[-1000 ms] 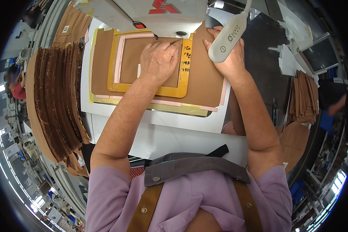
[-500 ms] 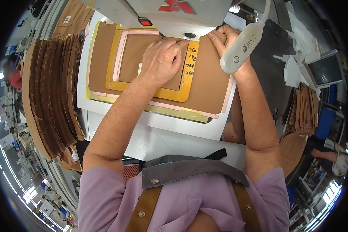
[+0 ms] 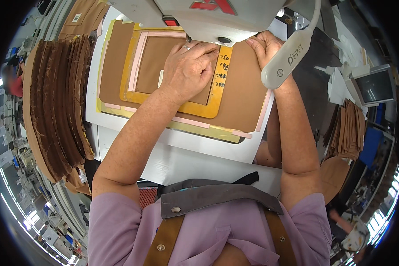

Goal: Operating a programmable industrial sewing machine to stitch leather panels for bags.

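Observation:
A brown fabric panel (image 3: 246, 88) lies on a white board, with a yellow template frame (image 3: 197, 109) over it. My left hand (image 3: 188, 71), with a ring on one finger, rests on the fabric inside the frame. Its fingers are curled together, their tips at the frame's right inner edge under the sewing machine head (image 3: 199, 22); whatever they hold is hidden. Beyond the frame, my right hand (image 3: 268, 46) is closed at the panel's far right edge. A grey lamp-like controller (image 3: 286, 60) hangs over its wrist and covers part of it.
A thick stack of brown fabric pieces (image 3: 60, 102) stands at the left. On the right are another brown stack (image 3: 346, 131) and a small screen (image 3: 374, 86). The white board (image 3: 173, 146) juts toward me. Other people are at the far edges.
My right thumb and fingers have drawn together at the panel's far right edge. My left hand stays at nearly the same place on the frame. The whole view has shifted slightly.

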`<state>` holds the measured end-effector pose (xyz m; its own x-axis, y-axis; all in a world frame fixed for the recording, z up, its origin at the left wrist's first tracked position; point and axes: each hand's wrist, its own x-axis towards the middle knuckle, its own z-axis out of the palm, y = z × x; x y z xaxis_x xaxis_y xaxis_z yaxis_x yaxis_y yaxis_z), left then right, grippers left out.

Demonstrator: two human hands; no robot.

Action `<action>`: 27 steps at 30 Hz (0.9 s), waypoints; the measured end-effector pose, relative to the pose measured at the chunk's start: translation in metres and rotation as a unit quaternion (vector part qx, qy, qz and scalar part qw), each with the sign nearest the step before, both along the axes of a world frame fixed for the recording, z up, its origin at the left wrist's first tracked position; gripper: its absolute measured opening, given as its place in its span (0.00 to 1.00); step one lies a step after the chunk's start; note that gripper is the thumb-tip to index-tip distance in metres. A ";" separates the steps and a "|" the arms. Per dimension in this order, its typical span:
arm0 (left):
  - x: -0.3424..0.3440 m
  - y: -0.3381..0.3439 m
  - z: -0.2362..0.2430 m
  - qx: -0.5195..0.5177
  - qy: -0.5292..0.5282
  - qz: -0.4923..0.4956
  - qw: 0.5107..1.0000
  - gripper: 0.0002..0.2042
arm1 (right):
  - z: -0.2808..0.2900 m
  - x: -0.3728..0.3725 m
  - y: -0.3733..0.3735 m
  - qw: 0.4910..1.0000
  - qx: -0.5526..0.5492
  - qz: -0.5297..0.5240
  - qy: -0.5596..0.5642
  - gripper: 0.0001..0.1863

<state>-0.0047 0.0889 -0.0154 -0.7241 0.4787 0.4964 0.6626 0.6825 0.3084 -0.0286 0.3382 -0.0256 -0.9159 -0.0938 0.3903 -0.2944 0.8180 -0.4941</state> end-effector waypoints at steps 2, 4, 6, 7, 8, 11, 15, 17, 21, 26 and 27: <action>0.000 -0.001 -0.002 0.002 0.023 -0.011 1.000 0.12 | -0.003 -0.001 0.001 1.000 0.005 -0.008 -0.006 0.14; 0.001 -0.002 -0.003 0.020 0.001 -0.018 1.000 0.12 | -0.011 -0.004 0.002 0.999 -0.045 -0.013 0.018 0.19; 0.002 -0.003 -0.005 0.029 -0.007 -0.015 0.999 0.13 | -0.009 -0.004 0.001 0.999 -0.038 -0.012 0.018 0.20; 0.002 -0.003 -0.006 0.038 -0.015 -0.014 0.999 0.14 | -0.008 -0.004 0.001 0.999 -0.033 -0.013 0.018 0.21; 0.004 -0.001 -0.002 0.040 -0.015 -0.012 0.999 0.14 | -0.004 -0.002 0.000 0.999 -0.031 -0.011 0.017 0.21; 0.008 0.000 0.006 -0.013 -0.059 0.034 0.998 0.17 | 0.007 0.004 -0.003 0.995 -0.040 -0.042 -0.079 0.13; 0.005 -0.001 0.003 -0.010 -0.068 0.024 0.997 0.19 | 0.003 0.002 -0.002 0.996 -0.062 -0.038 -0.057 0.15; 0.005 0.000 0.003 -0.013 -0.065 0.027 0.997 0.18 | 0.000 0.002 0.000 0.994 -0.096 -0.034 -0.036 0.20; 0.004 0.000 0.003 -0.022 -0.060 0.033 0.997 0.18 | 0.008 0.011 0.001 0.994 0.006 -0.036 0.099 0.13; 0.003 -0.002 0.003 -0.030 -0.048 0.030 0.998 0.19 | 0.033 0.046 -0.012 0.995 0.046 0.040 0.081 0.16; 0.003 -0.001 0.003 -0.039 -0.044 0.032 0.998 0.17 | 0.035 0.055 -0.022 0.990 0.043 0.088 0.102 0.17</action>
